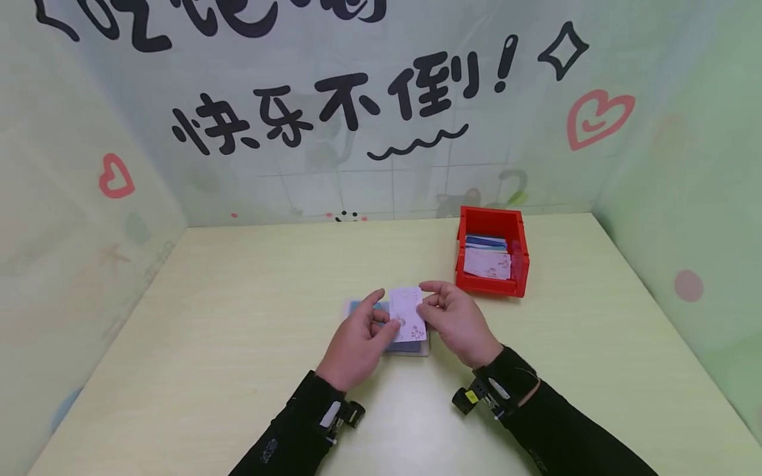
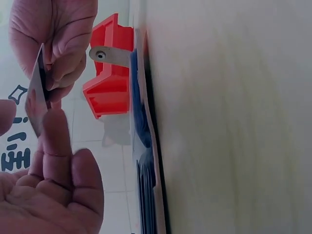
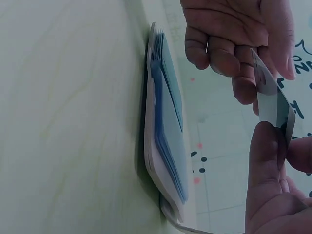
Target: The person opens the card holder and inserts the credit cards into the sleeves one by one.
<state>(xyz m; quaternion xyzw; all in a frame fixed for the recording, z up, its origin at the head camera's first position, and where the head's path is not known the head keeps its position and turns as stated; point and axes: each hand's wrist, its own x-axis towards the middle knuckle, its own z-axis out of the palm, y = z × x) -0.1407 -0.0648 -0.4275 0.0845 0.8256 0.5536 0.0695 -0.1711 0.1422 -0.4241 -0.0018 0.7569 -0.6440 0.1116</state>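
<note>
The pale green printed backdrop wall (image 1: 381, 132) bore black handwritten Chinese characters "快乐不倒!"; the line above was cut off and unreadable.

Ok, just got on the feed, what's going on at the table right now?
A person holds a white floral card between both hands, above an open card holder lying flat on the table. The left hand pinches the card's lower left edge; the right hand pinches its right edge. Behind the right hand, a red bin holds more cards. The held card is not yet in the holder.
</note>
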